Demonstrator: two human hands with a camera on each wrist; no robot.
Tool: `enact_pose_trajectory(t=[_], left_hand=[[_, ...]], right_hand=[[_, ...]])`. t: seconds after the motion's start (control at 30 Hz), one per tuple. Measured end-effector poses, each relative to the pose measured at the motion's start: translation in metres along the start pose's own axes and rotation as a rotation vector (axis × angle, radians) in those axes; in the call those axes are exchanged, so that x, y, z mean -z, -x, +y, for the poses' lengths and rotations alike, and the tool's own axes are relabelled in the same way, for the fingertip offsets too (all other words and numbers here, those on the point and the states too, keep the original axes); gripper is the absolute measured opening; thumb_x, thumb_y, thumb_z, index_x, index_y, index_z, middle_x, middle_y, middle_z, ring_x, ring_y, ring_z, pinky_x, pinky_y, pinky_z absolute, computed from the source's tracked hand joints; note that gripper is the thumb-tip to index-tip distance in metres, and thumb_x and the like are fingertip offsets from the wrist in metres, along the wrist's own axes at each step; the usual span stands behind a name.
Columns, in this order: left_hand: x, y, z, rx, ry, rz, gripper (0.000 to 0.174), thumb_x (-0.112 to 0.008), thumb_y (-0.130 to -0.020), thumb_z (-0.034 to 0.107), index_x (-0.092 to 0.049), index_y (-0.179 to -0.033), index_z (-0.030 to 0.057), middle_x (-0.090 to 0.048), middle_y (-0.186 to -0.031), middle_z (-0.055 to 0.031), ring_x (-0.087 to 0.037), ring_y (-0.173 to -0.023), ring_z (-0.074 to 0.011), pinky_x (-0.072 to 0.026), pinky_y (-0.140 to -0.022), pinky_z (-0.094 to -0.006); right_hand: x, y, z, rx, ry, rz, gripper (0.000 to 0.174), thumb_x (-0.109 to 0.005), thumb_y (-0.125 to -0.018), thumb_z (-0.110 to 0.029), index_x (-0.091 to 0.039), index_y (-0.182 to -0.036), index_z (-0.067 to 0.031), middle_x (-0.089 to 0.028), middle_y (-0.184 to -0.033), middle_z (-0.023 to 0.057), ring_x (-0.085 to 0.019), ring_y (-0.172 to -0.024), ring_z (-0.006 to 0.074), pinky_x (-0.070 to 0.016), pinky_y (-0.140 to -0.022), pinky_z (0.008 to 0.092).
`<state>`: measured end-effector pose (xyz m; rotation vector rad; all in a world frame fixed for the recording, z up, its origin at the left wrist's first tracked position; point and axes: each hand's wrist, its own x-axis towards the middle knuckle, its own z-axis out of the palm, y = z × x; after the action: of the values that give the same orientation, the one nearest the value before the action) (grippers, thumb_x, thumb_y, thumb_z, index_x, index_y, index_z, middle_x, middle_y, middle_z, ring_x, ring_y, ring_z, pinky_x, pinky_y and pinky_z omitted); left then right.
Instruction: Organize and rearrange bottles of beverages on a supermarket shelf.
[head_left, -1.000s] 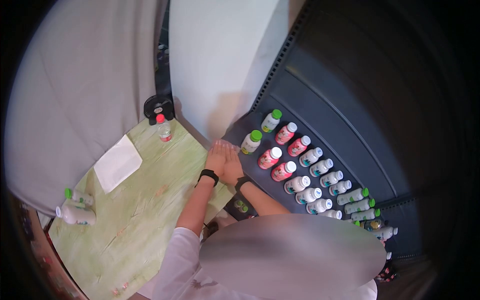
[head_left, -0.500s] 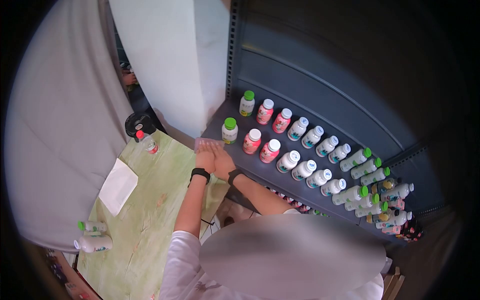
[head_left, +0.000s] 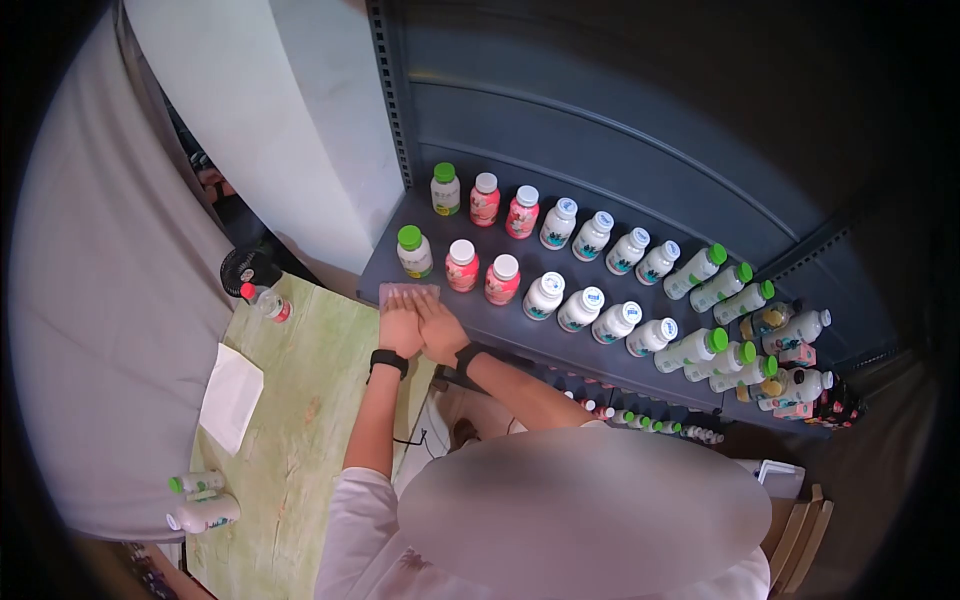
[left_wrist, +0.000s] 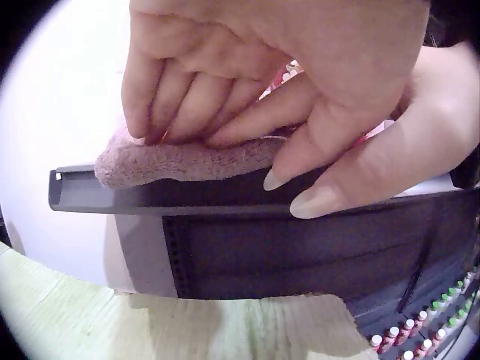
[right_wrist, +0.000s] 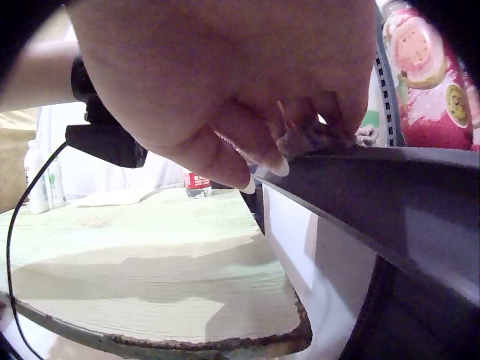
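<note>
Both hands lie side by side on a folded mauve cloth (left_wrist: 187,161) at the front left corner of the dark shelf (head_left: 500,335). My left hand (head_left: 401,328) presses the cloth with its fingers stretched forward; the left wrist view shows their tips on its fuzzy top. Close against it, my right hand (head_left: 441,330) also lies over the cloth with extended fingers. In the right wrist view the thumb hangs near the shelf lip, and most of the cloth is hidden under the hand. Just behind the fingers stand a green-capped bottle (head_left: 414,252) and a pink bottle (head_left: 462,266).
Two rows of white, pink and green-capped bottles run rightward along the shelf. Left of it stands a pale green table (head_left: 290,430) with a red-capped bottle (head_left: 268,303), a white sheet (head_left: 232,398) and two white bottles (head_left: 208,512). More bottles line a lower shelf.
The head view has turned toward the shelf. Both hands have moved from together before the shelf corner onto it, and the mauve cloth has come into sight beneath them.
</note>
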<state>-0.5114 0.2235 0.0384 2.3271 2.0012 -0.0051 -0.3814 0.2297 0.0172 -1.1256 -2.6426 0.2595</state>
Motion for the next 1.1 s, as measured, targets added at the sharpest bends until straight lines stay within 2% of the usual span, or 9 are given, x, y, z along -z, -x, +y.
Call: enact_pose_trajectory(t=[0.2,0.4,0.5,0.6,0.7,0.8,0.93,0.97,1.1], left_hand=[[-0.011,0.003,0.025,-0.054,0.003,0.022,0.068,-0.056,-0.080,0.025,-0.046,-0.133,-0.0154,-0.047,-0.135,-0.0392,-0.050,-0.125,-0.0477,-0.0408,-0.106,-0.0487],[-0.024,0.014,0.057,-0.115,-0.041,0.050,0.064,-0.054,-0.081,0.023,-0.048,-0.131,-0.0162,-0.050,-0.132,-0.0383,-0.051,-0.124,-0.0476,-0.0411,-0.106,-0.0487],[-0.017,0.025,0.083,-0.097,-0.070,0.080,0.057,-0.050,-0.084,0.021,-0.052,-0.127,-0.0154,-0.057,-0.125,-0.0343,-0.054,-0.121,-0.0463,-0.0425,-0.105,-0.0456],[-0.008,0.029,0.108,-0.058,0.015,-0.028,0.063,-0.053,-0.082,0.021,-0.047,-0.132,-0.0157,-0.050,-0.133,-0.0377,-0.049,-0.127,-0.0479,-0.0391,-0.108,-0.0494],[-0.021,0.031,0.128,-0.079,-0.002,0.007,0.064,-0.054,-0.080,0.021,-0.047,-0.133,-0.0151,-0.050,-0.134,-0.0375,-0.049,-0.127,-0.0475,-0.0390,-0.108,-0.0493],[-0.011,0.038,0.156,-0.108,-0.049,0.002,0.063,-0.055,-0.080,0.024,-0.051,-0.130,-0.0141,-0.054,-0.129,-0.0363,-0.051,-0.126,-0.0442,-0.0398,-0.109,-0.0430],[-0.014,0.050,0.189,-0.120,0.138,0.066,0.065,-0.058,-0.079,0.026,-0.051,-0.130,-0.0133,-0.053,-0.131,-0.0344,-0.050,-0.128,-0.0421,-0.0388,-0.110,-0.0430],[-0.016,0.054,0.197,-0.131,0.186,0.090,0.065,-0.059,-0.079,0.026,-0.051,-0.130,-0.0132,-0.053,-0.131,-0.0337,-0.051,-0.128,-0.0417,-0.0392,-0.109,-0.0431],[-0.021,0.070,0.231,-0.196,0.264,0.156,0.064,-0.060,-0.078,0.023,-0.051,-0.130,-0.0131,-0.053,-0.133,-0.0320,-0.051,-0.128,-0.0401,-0.0391,-0.108,-0.0451]], right_hand=[[0.011,0.029,0.012,-0.006,-0.037,0.034,0.077,-0.062,-0.077,-0.019,-0.036,-0.144,0.0091,-0.031,-0.153,0.0235,-0.027,-0.143,0.0379,-0.0265,-0.116,0.0427],[0.025,0.070,0.020,-0.004,0.000,0.069,0.072,-0.061,-0.077,-0.019,-0.042,-0.140,0.0098,-0.034,-0.152,0.0221,-0.028,-0.142,0.0377,-0.0261,-0.116,0.0423],[0.027,0.090,0.029,-0.002,-0.004,0.099,0.069,-0.060,-0.077,-0.018,-0.044,-0.139,0.0099,-0.035,-0.151,0.0219,-0.029,-0.142,0.0375,-0.0260,-0.116,0.0422],[0.034,0.112,0.038,-0.002,-0.063,0.105,0.068,-0.058,-0.078,-0.014,-0.042,-0.139,0.0094,-0.037,-0.149,0.0229,-0.032,-0.140,0.0382,-0.0288,-0.114,0.0434],[0.045,0.132,0.048,-0.007,-0.096,0.121,0.067,-0.058,-0.078,-0.013,-0.043,-0.140,0.0079,-0.040,-0.146,0.0230,-0.033,-0.139,0.0378,-0.0293,-0.114,0.0448],[0.053,0.159,0.058,-0.041,-0.100,0.162,0.065,-0.058,-0.078,-0.013,-0.045,-0.139,0.0046,-0.043,-0.145,0.0204,-0.034,-0.139,0.0353,-0.0276,-0.115,0.0462],[0.066,0.200,0.068,-0.104,-0.120,0.197,0.061,-0.058,-0.079,-0.013,-0.048,-0.138,-0.0005,-0.047,-0.143,0.0148,-0.036,-0.140,0.0312,-0.0251,-0.116,0.0481],[0.070,0.211,0.072,-0.113,-0.087,0.178,0.061,-0.059,-0.079,-0.013,-0.047,-0.137,-0.0004,-0.042,-0.148,0.0134,-0.035,-0.140,0.0295,-0.0231,-0.117,0.0487],[0.071,0.249,0.086,-0.201,-0.111,0.187,0.062,-0.060,-0.080,-0.014,-0.045,-0.139,-0.0017,-0.044,-0.148,0.0136,-0.037,-0.140,0.0274,-0.0227,-0.117,0.0488]])
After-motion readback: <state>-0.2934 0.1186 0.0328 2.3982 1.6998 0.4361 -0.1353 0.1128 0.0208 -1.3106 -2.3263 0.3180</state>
